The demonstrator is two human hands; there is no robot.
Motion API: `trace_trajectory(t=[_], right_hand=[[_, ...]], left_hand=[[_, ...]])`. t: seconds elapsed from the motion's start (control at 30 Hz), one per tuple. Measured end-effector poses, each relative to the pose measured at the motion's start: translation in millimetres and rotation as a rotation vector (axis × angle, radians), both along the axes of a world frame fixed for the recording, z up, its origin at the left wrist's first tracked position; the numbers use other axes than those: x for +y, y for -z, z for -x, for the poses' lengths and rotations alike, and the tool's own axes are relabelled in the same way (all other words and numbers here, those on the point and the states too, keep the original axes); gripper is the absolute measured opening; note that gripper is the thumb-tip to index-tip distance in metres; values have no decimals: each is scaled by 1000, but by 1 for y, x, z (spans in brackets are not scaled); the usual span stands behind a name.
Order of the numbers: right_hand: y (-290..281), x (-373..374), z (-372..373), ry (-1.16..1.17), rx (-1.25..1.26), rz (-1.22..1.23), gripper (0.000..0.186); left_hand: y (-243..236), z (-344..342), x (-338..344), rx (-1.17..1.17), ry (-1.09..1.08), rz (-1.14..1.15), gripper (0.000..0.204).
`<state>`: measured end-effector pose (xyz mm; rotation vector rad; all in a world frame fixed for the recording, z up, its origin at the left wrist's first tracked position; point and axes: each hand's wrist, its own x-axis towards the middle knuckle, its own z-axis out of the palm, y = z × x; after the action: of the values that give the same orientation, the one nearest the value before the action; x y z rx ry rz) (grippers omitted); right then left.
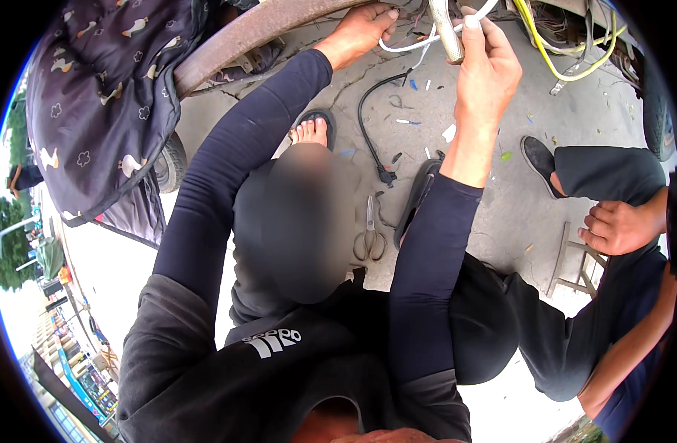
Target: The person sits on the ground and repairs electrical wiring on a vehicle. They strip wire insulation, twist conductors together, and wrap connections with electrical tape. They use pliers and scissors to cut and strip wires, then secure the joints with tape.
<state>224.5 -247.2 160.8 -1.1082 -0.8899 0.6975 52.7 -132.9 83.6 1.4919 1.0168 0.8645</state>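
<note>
At the top centre, my left hand (362, 33) is closed on a white cable (409, 46) beside a rusty curved metal bar (235, 40). My right hand (483, 77) pinches the same cable where it passes a pale, cylindrical length of tube (448, 40). Thin wires hang behind my fingers; their ends are hard to make out. A black cable with a plug (386, 176) trails down onto the concrete below. A pair of scissors (369, 236) lies on the ground between my feet.
A dark bird-patterned cover (95, 125) drapes at left above a wheel (166, 166). Yellow wires (541, 48) hang at top right. Another person's hand (612, 227) rests near their leg at right, by a small stool (575, 258). Several scraps litter the concrete (523, 111).
</note>
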Motion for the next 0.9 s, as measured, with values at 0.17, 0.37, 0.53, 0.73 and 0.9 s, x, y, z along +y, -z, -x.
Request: trace_trajectory(t=[0.17, 0.37, 0.53, 0.73, 0.9], right_hand=[[0, 18, -21, -126, -19, 40, 28], [-18, 25, -7, 16, -143, 41, 27], [-29, 25, 1, 114, -272, 14, 25], [-42, 28, -4, 101, -277, -3, 24], [-63, 33, -10, 92, -218, 10, 25]], left_hand=[[-1, 1, 3, 62, -20, -165, 33], [-26, -12, 1, 376, -135, -516, 52], [-46, -24, -2, 423, -146, -628, 42], [-51, -35, 2, 387, -216, -646, 32], [-67, -44, 7, 376, -251, -582, 32]])
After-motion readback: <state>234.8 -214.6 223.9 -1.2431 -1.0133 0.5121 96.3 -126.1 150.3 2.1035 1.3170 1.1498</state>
